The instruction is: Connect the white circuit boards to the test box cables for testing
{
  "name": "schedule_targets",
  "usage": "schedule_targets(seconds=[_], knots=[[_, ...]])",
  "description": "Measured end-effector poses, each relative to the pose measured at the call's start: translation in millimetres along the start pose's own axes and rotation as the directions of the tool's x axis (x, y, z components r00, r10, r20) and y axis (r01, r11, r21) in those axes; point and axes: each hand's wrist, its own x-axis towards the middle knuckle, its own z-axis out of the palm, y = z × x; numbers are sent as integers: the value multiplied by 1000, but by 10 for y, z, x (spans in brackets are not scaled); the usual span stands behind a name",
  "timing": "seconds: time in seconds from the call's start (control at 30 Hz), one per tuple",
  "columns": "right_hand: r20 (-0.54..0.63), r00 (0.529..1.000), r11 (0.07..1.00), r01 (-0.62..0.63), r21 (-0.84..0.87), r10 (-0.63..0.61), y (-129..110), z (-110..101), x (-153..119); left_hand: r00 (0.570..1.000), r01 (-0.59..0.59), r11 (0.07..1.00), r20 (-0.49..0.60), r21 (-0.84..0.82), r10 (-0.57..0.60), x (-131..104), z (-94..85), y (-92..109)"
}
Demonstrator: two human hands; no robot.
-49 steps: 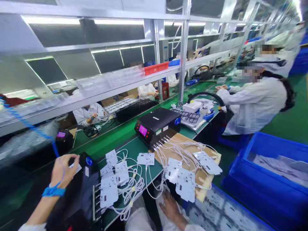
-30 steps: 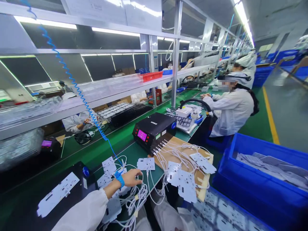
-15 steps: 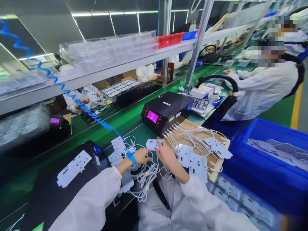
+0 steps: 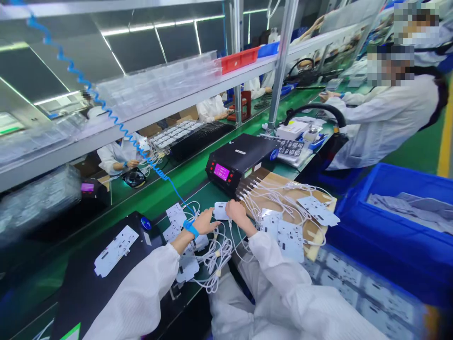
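Note:
A small white circuit board (image 4: 220, 211) lies on the green bench in front of me. My right hand (image 4: 239, 213) is closed over its right end, with the fingertips hidden. A white cable plug (image 4: 230, 223) shows just below those fingers. My left hand (image 4: 205, 222), wearing a blue wrist strap (image 4: 191, 229), is at the board's left end. Its thumb and fingers are apart, and I see nothing held in it. Under and beside this hand are several other white boards (image 4: 176, 213) and a tangled bundle of white cables (image 4: 217, 257).
A black tester (image 4: 240, 158) with a pink screen feeds white cables over a cardboard sheet (image 4: 279, 182). More boards (image 4: 290, 238) lie to the right, beside a blue bin (image 4: 354, 212). Left is a black case (image 4: 81, 293) carrying one board. A co-worker (image 4: 382, 113) sits at right.
My right hand's fingers have curled more tightly over the board's right end. My left hand has moved up a little and its fingers have spread. The whole view has shifted slightly.

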Motion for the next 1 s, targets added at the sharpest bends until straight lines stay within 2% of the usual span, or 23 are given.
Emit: schedule_targets(seconds=[0.1,0.23,0.33,0.43,0.53,0.63,0.73,0.87,1.0], knots=[[-15,998,950,62,306,-60,56,-79,-60,992,51,997,-112,-56,-57,-13,-81,135],[-38,987,766,145,626,-156,57,-174,-134,977,61,988,-194,-139,-87,-65,-178,403],[-66,977,638,184,748,-204,50,-286,-178,964,25,984,-256,-179,-71,-135,-209,621],[-81,960,575,226,786,-267,82,-406,-250,929,22,971,-354,-238,-108,-231,-177,804],[-73,937,589,273,760,-341,167,-452,-401,849,68,933,-471,-354,-240,-369,-70,928],[-91,926,657,326,679,-366,302,-415,-589,726,95,864,-559,-495,-400,-519,78,1031],[-84,923,716,345,607,-375,414,-320,-719,614,79,791,-595,-607,-519,-605,193,1133],[-42,927,761,330,559,-372,416,-217,-806,546,29,716,-589,-697,-596,-614,233,1179],[-107,910,807,406,428,-401,290,-358,-857,493,-29,633,-562,-774,-664,-583,225,1062]])
